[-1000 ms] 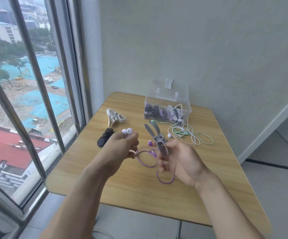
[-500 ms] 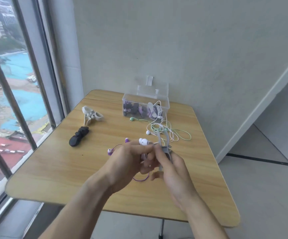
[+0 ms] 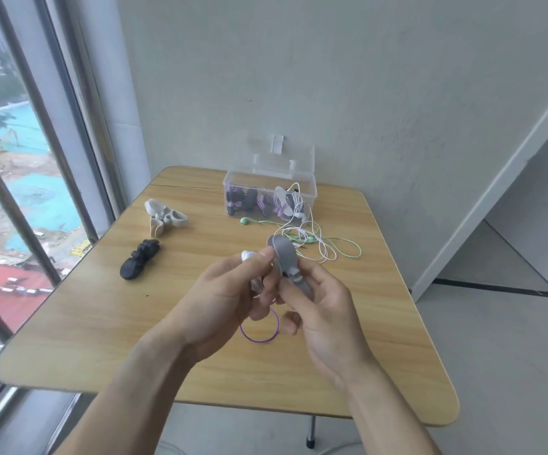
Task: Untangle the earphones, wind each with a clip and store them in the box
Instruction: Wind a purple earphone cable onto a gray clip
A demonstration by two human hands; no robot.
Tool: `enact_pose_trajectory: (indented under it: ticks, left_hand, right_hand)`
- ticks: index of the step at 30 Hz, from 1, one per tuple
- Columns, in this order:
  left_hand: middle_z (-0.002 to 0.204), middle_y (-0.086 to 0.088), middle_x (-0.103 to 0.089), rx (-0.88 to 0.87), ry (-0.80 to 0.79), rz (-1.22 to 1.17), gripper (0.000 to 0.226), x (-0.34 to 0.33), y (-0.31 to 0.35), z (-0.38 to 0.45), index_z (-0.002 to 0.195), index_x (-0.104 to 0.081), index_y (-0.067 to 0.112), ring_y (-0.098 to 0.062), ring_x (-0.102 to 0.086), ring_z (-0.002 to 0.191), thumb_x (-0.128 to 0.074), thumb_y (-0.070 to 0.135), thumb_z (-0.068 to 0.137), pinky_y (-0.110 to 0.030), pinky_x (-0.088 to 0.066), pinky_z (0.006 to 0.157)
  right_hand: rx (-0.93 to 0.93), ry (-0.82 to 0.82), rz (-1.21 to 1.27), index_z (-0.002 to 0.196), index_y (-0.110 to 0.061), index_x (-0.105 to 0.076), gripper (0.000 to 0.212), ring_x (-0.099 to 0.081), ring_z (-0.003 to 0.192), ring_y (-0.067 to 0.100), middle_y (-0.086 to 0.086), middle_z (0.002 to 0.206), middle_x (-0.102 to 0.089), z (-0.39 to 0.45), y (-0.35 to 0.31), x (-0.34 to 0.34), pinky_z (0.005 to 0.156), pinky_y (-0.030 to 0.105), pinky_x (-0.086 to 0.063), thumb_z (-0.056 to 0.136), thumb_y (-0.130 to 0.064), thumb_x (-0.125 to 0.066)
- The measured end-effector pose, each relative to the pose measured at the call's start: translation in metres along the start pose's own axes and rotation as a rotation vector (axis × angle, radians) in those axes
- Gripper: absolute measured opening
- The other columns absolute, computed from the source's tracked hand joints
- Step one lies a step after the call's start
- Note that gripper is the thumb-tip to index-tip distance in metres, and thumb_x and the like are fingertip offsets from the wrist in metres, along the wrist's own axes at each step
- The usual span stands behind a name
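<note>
Above the middle of the wooden table (image 3: 102, 323), my left hand (image 3: 220, 297) pinches the white earbuds (image 3: 249, 256) of a purple earphone. Its cable (image 3: 259, 333) hangs in a loop below my fingers. My right hand (image 3: 318, 310) grips a grey clip (image 3: 287, 257), pressed against my left fingers. The clear box (image 3: 269, 182) stands open at the table's back with several wound earphones inside. A green and white tangle of earphones (image 3: 318, 244) lies in front of the box, one white cable trailing into it.
Loose white clips (image 3: 164, 218) and black clips (image 3: 139, 262) lie on the table's left side. A window with metal bars (image 3: 36, 152) runs along the left. A wall stands right behind the table, and the floor drops away on the right.
My hands came together from apart, so the grey clip meets the earphone. The clip's arms, spread a second ago, now look closed. The purple loop hangs lower.
</note>
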State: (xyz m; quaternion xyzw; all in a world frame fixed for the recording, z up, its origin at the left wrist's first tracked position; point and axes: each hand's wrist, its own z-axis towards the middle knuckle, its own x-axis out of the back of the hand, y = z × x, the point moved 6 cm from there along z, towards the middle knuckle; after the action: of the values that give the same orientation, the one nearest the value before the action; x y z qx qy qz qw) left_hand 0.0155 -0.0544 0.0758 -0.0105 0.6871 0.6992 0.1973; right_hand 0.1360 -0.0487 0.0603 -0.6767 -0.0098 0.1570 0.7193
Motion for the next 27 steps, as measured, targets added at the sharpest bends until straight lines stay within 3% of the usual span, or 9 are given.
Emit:
enact_pose_trajectory:
  ticks: [6,10,14,17,20,23,27]
  left_hand:
    - [0.063,-0.011,-0.046,0.056,-0.112,0.056,0.030,0.000,0.006,-0.009,0.069,-0.051,0.006,-0.019,-0.057,0.057,-0.053,0.026,0.092,-0.024,-0.036,0.055]
    - [0.063,-0.011,-0.043,0.084,-0.061,0.095,0.022,0.005,0.005,-0.011,0.071,-0.050,0.007,-0.022,-0.056,0.057,-0.056,0.021,0.087,-0.034,-0.025,0.061]
    - [0.063,-0.009,-0.045,0.088,0.034,0.198,0.023,0.016,0.004,-0.012,0.074,-0.053,0.005,-0.035,-0.029,0.068,-0.064,0.025,0.081,-0.035,-0.024,0.064]
    - [0.066,-0.006,-0.045,0.070,0.086,0.264,0.031,0.020,0.004,-0.012,0.070,-0.052,0.008,-0.029,-0.029,0.071,-0.068,0.034,0.077,-0.034,-0.026,0.064]
    - [0.062,-0.002,-0.048,0.060,0.102,0.278,0.029,0.018,0.003,-0.012,0.062,-0.050,0.014,-0.021,-0.035,0.064,-0.063,0.030,0.082,-0.033,-0.029,0.064]
    - [0.064,-0.007,-0.050,0.039,0.091,0.203,0.025,0.013,0.004,-0.011,0.060,-0.054,0.012,-0.022,-0.036,0.066,-0.060,0.024,0.082,-0.040,-0.027,0.069]
    - [0.072,-0.010,-0.044,0.018,0.167,0.185,0.034,0.016,0.002,-0.009,0.069,-0.059,-0.004,-0.024,-0.033,0.072,-0.059,0.029,0.079,-0.041,-0.026,0.069]
  right_hand:
    - [0.016,-0.054,-0.039,0.100,0.008,-0.061,0.022,-0.053,0.071,0.035,0.030,0.080,-0.058,0.002,0.002,-0.003,0.043,0.025,-0.038,0.079,0.001,-0.060]
    - [0.012,-0.081,-0.130,0.090,0.005,-0.062,0.012,-0.042,0.050,0.026,0.012,0.060,-0.055,0.000,0.002,-0.006,0.043,0.027,-0.036,0.087,0.014,-0.054]
    - [0.020,-0.061,-0.220,0.093,0.001,-0.055,0.010,-0.037,0.044,0.026,0.008,0.053,-0.051,-0.002,0.003,-0.014,0.040,0.029,-0.034,0.090,0.010,-0.054]
    - [0.056,-0.041,-0.304,0.089,-0.009,-0.056,0.015,-0.040,0.039,0.024,0.004,0.053,-0.053,-0.003,0.002,-0.018,0.041,0.029,-0.035,0.091,0.006,-0.054]
    - [0.080,-0.011,-0.367,0.088,-0.007,-0.054,0.009,-0.045,0.039,0.014,-0.012,0.054,-0.059,-0.002,0.002,-0.017,0.044,0.026,-0.037,0.093,-0.001,-0.058]
    - [0.096,0.038,-0.424,0.087,-0.005,-0.056,0.007,-0.046,0.041,0.014,-0.005,0.054,-0.058,0.000,0.001,-0.013,0.045,0.028,-0.037,0.091,-0.006,-0.062]
    - [0.095,0.031,-0.462,0.080,-0.017,-0.058,0.018,-0.045,0.040,0.013,-0.003,0.049,-0.054,0.001,-0.002,-0.011,0.043,0.023,-0.035,0.087,-0.001,-0.059]
